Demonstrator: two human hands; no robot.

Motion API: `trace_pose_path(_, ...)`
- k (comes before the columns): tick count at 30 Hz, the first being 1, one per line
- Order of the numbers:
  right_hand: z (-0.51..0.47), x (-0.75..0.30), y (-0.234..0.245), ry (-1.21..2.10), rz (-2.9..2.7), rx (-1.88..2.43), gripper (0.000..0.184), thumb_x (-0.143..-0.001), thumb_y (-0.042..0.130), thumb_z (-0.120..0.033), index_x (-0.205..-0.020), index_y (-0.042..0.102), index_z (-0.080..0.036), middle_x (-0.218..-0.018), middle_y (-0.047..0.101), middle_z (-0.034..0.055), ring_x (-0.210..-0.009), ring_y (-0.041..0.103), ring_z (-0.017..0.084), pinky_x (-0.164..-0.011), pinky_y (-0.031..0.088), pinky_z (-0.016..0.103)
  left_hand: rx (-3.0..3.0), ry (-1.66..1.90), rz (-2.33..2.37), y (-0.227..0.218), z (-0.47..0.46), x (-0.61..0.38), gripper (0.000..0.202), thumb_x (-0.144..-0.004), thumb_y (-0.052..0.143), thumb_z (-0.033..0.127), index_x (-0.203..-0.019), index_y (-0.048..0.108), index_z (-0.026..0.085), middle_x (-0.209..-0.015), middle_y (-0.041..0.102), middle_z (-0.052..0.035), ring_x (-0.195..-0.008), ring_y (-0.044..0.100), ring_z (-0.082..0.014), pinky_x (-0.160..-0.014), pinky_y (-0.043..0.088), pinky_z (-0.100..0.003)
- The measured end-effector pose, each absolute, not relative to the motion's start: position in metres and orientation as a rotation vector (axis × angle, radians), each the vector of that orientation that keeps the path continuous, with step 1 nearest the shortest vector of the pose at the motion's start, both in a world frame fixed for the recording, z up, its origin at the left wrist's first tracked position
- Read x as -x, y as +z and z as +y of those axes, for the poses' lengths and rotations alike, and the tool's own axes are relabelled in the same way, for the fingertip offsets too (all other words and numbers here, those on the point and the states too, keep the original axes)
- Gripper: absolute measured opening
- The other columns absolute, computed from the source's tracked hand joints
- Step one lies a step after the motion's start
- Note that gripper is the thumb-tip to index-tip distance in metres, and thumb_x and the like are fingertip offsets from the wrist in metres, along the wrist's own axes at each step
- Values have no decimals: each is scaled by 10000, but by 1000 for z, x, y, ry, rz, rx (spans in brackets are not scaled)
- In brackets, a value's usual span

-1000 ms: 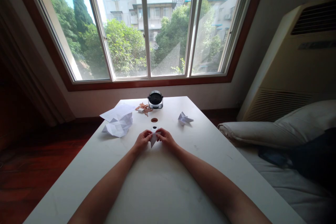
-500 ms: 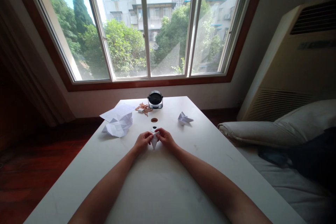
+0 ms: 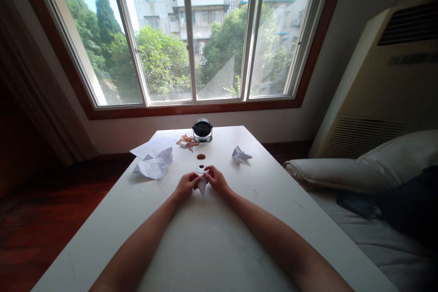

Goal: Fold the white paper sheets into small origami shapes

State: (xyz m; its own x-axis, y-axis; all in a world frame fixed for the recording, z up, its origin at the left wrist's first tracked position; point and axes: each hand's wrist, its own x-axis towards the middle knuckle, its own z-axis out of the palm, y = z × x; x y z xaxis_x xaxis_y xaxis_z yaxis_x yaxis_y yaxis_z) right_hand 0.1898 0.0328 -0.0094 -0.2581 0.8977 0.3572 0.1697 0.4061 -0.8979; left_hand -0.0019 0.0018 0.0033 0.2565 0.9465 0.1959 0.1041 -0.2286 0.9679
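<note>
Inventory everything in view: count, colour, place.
Folded paper: 1, white, in both hands
Paper figure: 1, white, table's right
Loose papers: at least 2, white, table's left
Cord: count unclear, orange, far end
Small block: 1, white, by cord
Round device: 1, black and silver, far end
Hole: 1, brown, in table
Ring: 1, white, beyond hands
Table: 1, white, centre
Window: 1, white, beyond table
Trees: several, green, outside
Buildings: count unclear, pale, outside
Curtain: 1, dark, left
Floor: 1, red, left
Vented unit: 1, cream, right
Sofa: 1, grey, right
Sofa items: unclear, dark, right
Forearms: 2, bare, over table
Left hand: 1, bare, holding paper
Right hand: 1, bare, holding paper
</note>
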Motion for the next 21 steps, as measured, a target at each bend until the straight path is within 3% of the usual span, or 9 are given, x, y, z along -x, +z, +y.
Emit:
trace_pose_path(6,33,-191,-9,1031,-1712,914,430,-906,528,-575,-760,597,-177,-614,608,10,-573,568,150,-575,440,259,-1588,1092,976,5,0,1,435,-818,673,563,-847,695,129,-692,649,-38,-573,543,-124,-564,412,-244)
trace_pose_path(11,30,-190,-7,1059,-1704,905,473,-891,524,-628,-746,589,-183,-593,591,3,-553,556,149,-548,430,255,-1625,1055,1001,6,-1,-1,441,-818,664,571,-829,699,132,-656,631,-28,-556,522,-124,-552,383,-240)
trace_pose_path(21,25,-191,-4,1003,-1765,928,417,-899,549,-561,-730,611,-184,-585,604,-2,-550,551,143,-578,422,254,-1729,1051,1071,6,-3,-1,440,-852,609,564,-779,695,139,-560,532,15,-520,430,-112,-526,302,-240)
